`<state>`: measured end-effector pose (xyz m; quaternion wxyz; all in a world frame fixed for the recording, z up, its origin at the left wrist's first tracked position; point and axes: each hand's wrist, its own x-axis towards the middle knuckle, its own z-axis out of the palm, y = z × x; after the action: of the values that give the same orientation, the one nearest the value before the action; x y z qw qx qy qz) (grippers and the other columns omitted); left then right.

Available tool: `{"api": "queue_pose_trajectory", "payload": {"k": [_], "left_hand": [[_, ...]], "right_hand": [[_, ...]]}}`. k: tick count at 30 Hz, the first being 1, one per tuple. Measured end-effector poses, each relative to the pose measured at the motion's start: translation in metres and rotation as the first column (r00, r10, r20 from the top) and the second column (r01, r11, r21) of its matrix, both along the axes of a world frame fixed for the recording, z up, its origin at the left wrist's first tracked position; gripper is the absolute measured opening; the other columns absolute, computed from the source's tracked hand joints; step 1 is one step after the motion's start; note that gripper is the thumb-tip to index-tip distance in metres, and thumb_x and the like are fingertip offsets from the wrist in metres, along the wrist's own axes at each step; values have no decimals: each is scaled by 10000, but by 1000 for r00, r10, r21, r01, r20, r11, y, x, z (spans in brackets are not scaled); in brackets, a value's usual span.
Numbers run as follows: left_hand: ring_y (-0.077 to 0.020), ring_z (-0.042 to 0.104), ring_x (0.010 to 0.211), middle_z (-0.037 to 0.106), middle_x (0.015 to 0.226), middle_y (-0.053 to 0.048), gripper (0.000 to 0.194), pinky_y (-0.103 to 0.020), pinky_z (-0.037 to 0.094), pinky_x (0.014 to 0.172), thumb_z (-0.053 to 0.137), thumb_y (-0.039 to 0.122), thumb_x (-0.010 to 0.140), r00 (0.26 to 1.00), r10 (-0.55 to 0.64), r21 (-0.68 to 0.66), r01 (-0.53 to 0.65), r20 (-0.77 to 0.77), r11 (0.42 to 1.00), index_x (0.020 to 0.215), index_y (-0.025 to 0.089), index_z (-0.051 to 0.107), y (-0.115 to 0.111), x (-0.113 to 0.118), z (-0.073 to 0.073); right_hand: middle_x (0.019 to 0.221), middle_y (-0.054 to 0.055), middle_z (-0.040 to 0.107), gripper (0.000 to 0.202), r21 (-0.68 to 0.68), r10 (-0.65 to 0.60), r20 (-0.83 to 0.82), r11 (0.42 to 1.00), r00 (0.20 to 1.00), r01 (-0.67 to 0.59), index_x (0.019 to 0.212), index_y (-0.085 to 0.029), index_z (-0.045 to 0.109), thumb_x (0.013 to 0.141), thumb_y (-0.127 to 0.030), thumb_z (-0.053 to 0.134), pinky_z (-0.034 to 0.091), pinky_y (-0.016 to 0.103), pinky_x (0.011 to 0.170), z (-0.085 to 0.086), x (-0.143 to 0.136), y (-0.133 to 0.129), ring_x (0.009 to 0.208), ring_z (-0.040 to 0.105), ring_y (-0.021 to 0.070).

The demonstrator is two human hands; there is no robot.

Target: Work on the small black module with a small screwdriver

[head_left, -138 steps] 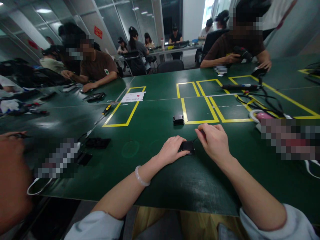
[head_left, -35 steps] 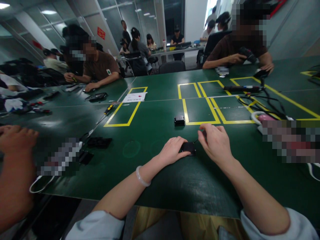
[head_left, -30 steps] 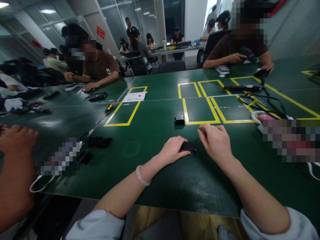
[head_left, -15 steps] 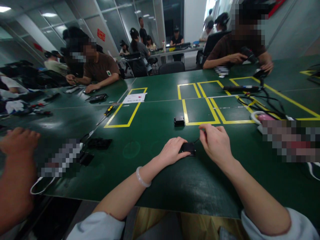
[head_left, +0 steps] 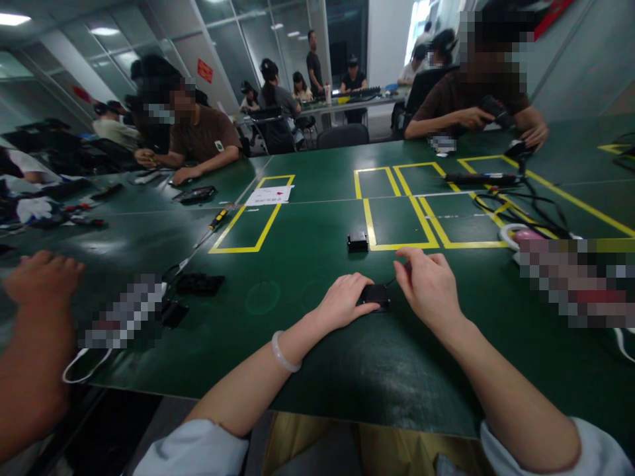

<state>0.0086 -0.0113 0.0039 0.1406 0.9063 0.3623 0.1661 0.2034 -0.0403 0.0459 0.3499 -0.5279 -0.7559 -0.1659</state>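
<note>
My left hand [head_left: 347, 299] is closed around the left side of a small black rectangular block [head_left: 377, 295] and presses it to the green tabletop. Between the thumb and fingers of my right hand [head_left: 429, 283] is a thin dark tool [head_left: 392, 281], perhaps a hex key. Its shaft slants down toward the block's upper right edge; whether the tip touches is too small to tell. A second black block [head_left: 357, 242] stands a little farther off, beside a yellow tape outline.
Yellow tape outlines [head_left: 401, 246] mark the green table [head_left: 317, 370]. At the left lie black parts [head_left: 199, 284], a yellow-black screwdriver [head_left: 218, 218] and another person's closed hand [head_left: 44, 281]. Cables [head_left: 533, 205] lie at the right. Two people in brown work across the table.
The view has shifted slightly. My left hand stays on the block, and my right hand keeps its pinch on the thin tool with hardly any movement.
</note>
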Motion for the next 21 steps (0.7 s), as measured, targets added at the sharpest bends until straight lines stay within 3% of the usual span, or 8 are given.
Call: {"api": "queue_pose_trajectory", "payload": {"k": [13,21], "left_hand": [[-232,566,985,586,1034,-61,400,-377,443,884,589,510,858,1000,2,-10,-2,2,1000,1089,190,522,0,0,0],[-232,567,984,585,1041,-61,391,-375,444,881,586,499,864,1000,0,-12,0,-1,1000,1093,189,519,-1,-1,1]], "right_hand": [[700,4,607,148,-32,5,-11,999,1000,-5,888,-190,551,929,-290,451,332,290,703,1,1,-1,607,502,146],[785,35,640,153,-33,-4,0,999,1000,4,959,-174,547,930,-238,411,341,300,730,1,1,0,691,553,163]]}}
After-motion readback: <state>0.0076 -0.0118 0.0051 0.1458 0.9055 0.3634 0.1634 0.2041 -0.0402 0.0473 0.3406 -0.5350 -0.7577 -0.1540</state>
